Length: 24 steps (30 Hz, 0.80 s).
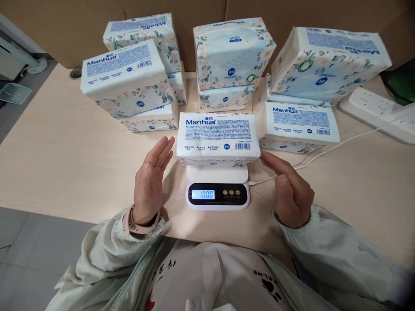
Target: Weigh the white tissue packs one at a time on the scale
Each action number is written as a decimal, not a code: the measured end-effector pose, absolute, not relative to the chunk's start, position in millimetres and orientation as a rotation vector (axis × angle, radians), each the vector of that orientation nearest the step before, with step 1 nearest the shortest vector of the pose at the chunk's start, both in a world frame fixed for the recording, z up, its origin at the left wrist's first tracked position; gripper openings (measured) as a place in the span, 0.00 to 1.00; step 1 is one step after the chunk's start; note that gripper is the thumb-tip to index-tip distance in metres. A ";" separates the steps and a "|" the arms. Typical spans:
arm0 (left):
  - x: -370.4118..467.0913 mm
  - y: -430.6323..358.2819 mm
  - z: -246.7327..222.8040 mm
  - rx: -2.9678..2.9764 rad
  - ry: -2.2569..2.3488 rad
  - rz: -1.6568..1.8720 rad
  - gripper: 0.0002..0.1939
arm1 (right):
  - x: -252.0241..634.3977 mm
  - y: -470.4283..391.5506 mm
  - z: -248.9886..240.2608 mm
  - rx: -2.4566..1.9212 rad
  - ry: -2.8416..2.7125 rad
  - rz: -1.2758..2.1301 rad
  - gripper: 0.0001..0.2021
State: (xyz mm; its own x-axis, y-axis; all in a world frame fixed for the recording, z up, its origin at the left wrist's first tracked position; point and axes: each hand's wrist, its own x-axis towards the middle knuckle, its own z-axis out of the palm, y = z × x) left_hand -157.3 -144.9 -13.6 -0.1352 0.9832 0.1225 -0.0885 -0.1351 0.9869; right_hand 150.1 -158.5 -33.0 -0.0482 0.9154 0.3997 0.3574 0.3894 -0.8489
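Observation:
A white tissue pack [220,138] with blue print rests on a small white digital scale [217,175], covering most of its plate. The lit display [202,194] appears to read 100.0, beside several round gold buttons. My left hand [151,183] is held upright just left of the pack, fingers stretched out and apart from it. On the other side, my right hand [290,190] has its fingers extended, the tips at or very near the pack's lower right corner; whether they touch I cannot tell. Neither hand grips anything.
Stacked tissue packs stand behind the scale: a left stack [125,80], a middle stack [231,60] and a right stack [327,69]. A white cable [343,140] runs from the scale toward a power strip [379,110]. Brown cardboard [188,26] backs the wooden table [81,172].

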 end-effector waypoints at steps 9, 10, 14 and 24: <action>-158.4 -144.6 -9.9 1.146 1.181 1.471 0.27 | 152.0 -159.6 -39.1 -1.143 -1.612 0.682 0.23; -158.5 -144.6 -10.1 1.151 1.180 1.473 0.27 | 152.3 -159.8 -38.8 -1.146 -1.615 0.688 0.23; -158.6 -144.8 -10.6 1.158 1.165 1.481 0.27 | 152.3 -160.2 -36.7 -1.162 -1.614 0.716 0.23; -159.1 -145.3 -7.6 1.160 1.182 1.457 0.28 | 151.6 -159.8 -38.4 -1.170 -1.617 0.689 0.23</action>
State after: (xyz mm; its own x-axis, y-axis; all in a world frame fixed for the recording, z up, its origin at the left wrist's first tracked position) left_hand -159.1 -145.3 -7.6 -0.1526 0.9807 0.1225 -0.0830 -0.1362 0.9872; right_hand 151.6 -159.8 -38.4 -0.0498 0.9225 0.3828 0.3628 0.3738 -0.8536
